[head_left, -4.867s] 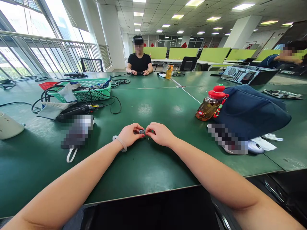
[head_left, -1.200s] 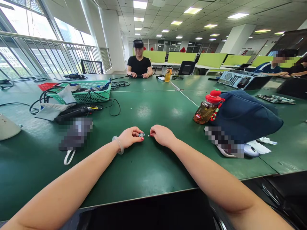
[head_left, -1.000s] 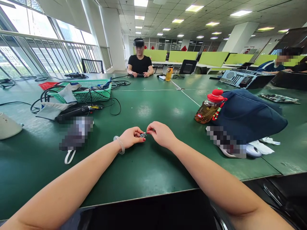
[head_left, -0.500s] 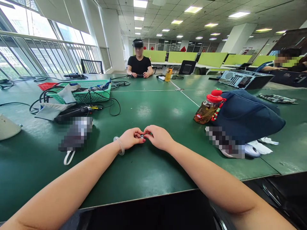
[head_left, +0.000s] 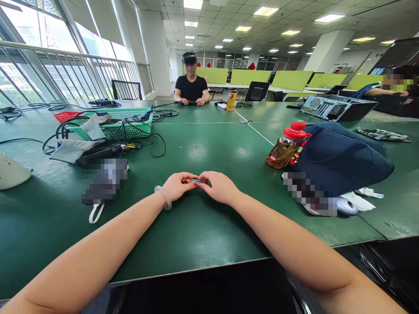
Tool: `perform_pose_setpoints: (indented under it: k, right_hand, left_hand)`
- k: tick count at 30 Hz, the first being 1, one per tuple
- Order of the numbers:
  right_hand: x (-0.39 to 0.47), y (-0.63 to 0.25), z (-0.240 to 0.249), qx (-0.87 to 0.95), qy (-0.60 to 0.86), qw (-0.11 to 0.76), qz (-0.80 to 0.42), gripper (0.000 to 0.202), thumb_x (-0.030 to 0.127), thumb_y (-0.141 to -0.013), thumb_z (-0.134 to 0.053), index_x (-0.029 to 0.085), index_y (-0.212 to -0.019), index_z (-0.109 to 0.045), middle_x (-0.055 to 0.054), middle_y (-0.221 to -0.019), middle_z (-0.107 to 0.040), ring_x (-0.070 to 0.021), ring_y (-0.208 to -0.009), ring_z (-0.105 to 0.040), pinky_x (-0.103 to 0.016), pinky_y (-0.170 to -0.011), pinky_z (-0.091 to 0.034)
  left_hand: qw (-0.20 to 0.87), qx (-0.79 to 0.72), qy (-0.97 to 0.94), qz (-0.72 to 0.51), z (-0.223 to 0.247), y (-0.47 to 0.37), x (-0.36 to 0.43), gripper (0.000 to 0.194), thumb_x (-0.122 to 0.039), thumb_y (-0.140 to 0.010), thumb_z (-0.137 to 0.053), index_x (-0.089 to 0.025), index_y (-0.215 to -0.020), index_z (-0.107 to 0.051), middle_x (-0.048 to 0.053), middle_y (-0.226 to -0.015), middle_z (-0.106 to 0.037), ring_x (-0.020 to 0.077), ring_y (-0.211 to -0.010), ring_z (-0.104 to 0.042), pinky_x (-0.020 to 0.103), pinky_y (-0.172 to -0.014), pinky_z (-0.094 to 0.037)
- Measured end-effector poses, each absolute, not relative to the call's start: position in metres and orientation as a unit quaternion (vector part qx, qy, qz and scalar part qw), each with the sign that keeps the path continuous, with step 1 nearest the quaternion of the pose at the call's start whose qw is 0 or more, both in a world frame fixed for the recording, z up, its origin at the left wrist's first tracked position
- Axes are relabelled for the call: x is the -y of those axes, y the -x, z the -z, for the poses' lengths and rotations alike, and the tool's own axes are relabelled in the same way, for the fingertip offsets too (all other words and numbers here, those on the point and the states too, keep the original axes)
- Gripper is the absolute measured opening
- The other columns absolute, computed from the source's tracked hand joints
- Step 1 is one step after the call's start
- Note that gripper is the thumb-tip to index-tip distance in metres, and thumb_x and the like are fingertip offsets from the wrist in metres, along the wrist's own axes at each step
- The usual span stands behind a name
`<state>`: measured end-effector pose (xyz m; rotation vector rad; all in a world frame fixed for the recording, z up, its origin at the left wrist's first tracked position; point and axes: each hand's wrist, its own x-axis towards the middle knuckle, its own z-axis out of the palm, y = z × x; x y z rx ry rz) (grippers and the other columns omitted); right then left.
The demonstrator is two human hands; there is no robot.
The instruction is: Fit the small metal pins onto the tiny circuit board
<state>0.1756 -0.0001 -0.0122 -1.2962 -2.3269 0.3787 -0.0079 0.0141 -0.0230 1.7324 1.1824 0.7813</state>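
Just above the green tabletop (head_left: 199, 235), my two hands meet fingertip to fingertip around a small black-and-silver piece (head_left: 195, 180), too tiny to identify. My left hand (head_left: 176, 187), with a pale bangle (head_left: 163, 197) at its wrist, pinches the piece between thumb and fingers. From the other side, my right hand (head_left: 220, 186) has its thumb and index finger closed on the same piece. Part of the piece is hidden by the fingertips.
To the left are a green basket (head_left: 131, 128) with cables and gloves, and a blurred pouch (head_left: 106, 181). At right stand a red-lidded bottle (head_left: 281, 150), a navy bag (head_left: 343, 161) and a computer case (head_left: 337, 107). A person (head_left: 192, 89) sits opposite.
The small piece now sits slightly higher and flatter between my fingers, with more of its length showing. Both hands stay together, and the view has shifted a little.
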Motion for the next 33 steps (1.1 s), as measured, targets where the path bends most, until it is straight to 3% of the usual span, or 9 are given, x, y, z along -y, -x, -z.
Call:
perform_pose_setpoints:
  k: [6, 15, 23, 33]
  right_hand:
    - [0.0016, -0.1745, 0.0127, 0.849, 0.463, 0.229, -0.109, 0.017, 0.036, -0.085, -0.051, 0.021, -0.088, -0.058, 0.0, -0.079, -0.061, -0.0101, -0.069, -0.053, -0.021, -0.06, -0.035]
    - [0.0051, -0.1713, 0.0135, 0.848, 0.47, 0.233, -0.077, 0.018, 0.037, -0.083, -0.052, 0.019, -0.082, -0.058, -0.001, -0.08, -0.062, -0.0107, -0.067, -0.053, -0.022, -0.058, -0.032]
    - [0.006, -0.1699, 0.0144, 0.853, 0.473, 0.218, -0.04, 0.017, 0.036, -0.083, -0.052, 0.019, -0.083, -0.057, -0.001, -0.082, -0.063, -0.011, -0.069, -0.055, -0.022, -0.058, -0.034]
    - [0.0097, -0.1659, 0.0143, 0.85, 0.488, 0.201, -0.002, 0.016, 0.034, -0.083, -0.05, 0.02, -0.081, -0.057, -0.001, -0.08, -0.063, -0.0122, -0.068, -0.056, -0.024, -0.055, -0.032]
  left_hand:
    - [0.442, -0.474, -0.698, -0.303, 0.0197, 0.0074, -0.012, 0.044, -0.043, -0.071, -0.06, -0.015, -0.105, -0.064, 0.003, -0.071, -0.066, 0.0136, -0.063, -0.056, 0.025, -0.058, -0.043]
    - [0.496, -0.444, -0.679, -0.308, 0.0242, 0.0079, -0.0145, 0.045, -0.038, -0.07, -0.063, -0.015, -0.109, -0.062, 0.005, -0.081, -0.067, 0.0159, -0.075, -0.059, 0.029, -0.072, -0.046]
    - [0.487, -0.45, -0.687, -0.297, 0.0267, 0.0084, -0.0151, 0.04, -0.032, -0.072, -0.06, -0.015, -0.109, -0.062, 0.007, -0.088, -0.067, 0.0141, -0.071, -0.058, 0.029, -0.07, -0.047]
    - [0.505, -0.468, -0.658, -0.303, 0.0202, 0.0024, -0.0097, 0.039, -0.027, -0.069, -0.063, -0.014, -0.106, -0.063, 0.005, -0.08, -0.067, 0.0115, -0.063, -0.057, 0.028, -0.067, -0.049]
